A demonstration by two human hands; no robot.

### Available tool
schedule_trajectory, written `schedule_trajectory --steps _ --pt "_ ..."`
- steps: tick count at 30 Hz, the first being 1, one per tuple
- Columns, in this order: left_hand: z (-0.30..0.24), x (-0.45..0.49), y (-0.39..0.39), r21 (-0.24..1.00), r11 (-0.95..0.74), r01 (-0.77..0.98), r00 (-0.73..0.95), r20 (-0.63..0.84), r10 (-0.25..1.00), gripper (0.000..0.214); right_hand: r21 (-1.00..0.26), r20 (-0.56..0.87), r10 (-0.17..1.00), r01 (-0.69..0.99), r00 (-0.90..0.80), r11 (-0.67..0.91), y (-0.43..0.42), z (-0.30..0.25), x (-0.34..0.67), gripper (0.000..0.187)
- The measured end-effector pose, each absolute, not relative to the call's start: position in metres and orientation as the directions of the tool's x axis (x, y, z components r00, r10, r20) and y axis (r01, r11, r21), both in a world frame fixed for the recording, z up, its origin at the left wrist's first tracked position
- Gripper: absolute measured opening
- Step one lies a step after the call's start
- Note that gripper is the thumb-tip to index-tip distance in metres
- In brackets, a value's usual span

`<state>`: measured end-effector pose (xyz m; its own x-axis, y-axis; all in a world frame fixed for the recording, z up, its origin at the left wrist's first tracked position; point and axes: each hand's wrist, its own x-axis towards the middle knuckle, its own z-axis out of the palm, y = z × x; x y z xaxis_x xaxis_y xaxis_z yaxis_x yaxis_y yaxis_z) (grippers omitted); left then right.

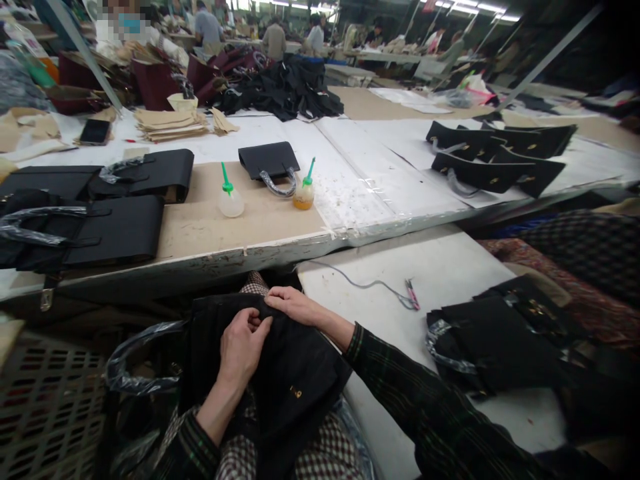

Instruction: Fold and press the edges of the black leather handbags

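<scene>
A black handbag (300,360) lies across my lap, with small gold-coloured lettering on its face and a plastic-wrapped handle (145,357) sticking out to the left. My left hand (243,347) is over the bag, its fingers curled in and the thumb close to the forefinger; whatever is between them is hidden. Close beside it, my right hand (293,305) has its fingers and thumb closed on the black material near the bag's upper edge. The two hands nearly meet.
Squeeze bottles with green nozzles, one clear (231,203) and one amber (303,195), stand on the worktable ahead. Black bags (117,230) lie at left, others (505,333) at right. A pink-handled tool (412,295) with a cord lies on the right-hand table. A plastic crate (50,393) is low left.
</scene>
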<state>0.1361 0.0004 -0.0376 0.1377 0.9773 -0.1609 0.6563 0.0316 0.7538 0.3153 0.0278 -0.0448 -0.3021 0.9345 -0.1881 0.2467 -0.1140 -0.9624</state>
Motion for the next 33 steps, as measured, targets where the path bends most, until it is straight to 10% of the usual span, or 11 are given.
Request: schedule_trajectory --steps 8,33 --pt "-0.039 0.136 0.006 0.730 -0.046 0.682 0.268 -0.191 0.944 0.018 -0.950 -0.153 0.954 0.304 -0.259 -0.070 0.016 -0.048 0.319 0.027" --pt "-0.028 0.141 0.007 0.144 -0.555 0.819 0.565 -0.038 0.824 0.019 -0.919 -0.104 0.956 0.394 -0.274 0.014 0.018 -0.057 0.317 0.027"
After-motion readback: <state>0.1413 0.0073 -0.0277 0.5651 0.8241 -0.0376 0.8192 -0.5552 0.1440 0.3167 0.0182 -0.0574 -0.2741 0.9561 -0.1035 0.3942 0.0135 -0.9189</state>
